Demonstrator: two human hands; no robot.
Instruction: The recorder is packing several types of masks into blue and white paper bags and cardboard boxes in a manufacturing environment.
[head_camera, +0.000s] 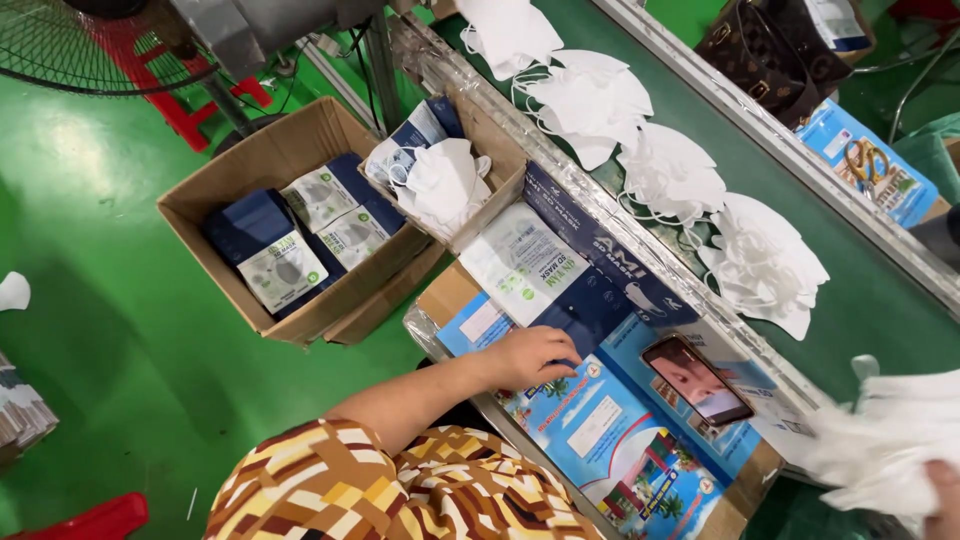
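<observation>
Your left hand (530, 357) lay fingers-curled on blue packet stack (590, 420); right hand (945, 495), lower right, clutched white masks (885, 440); loose bundle risked spilling

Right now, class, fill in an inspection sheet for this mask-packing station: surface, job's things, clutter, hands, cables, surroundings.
Surface: green conveyor belt with a metal rail; flat blue boxes stacked beside it.
Job's things: piles of white masks along the belt; a bundle of white masks; dark packets under the left hand.
Clutter: a phone lying on the boxes, screen lit; a brown bag beyond the belt.
Hands: left hand rests on the packets; right hand grips the bundle at the frame edge.
Cables: nothing seen.
Surroundings: green floor; open carton of packed masks; fan; red stool.
</observation>
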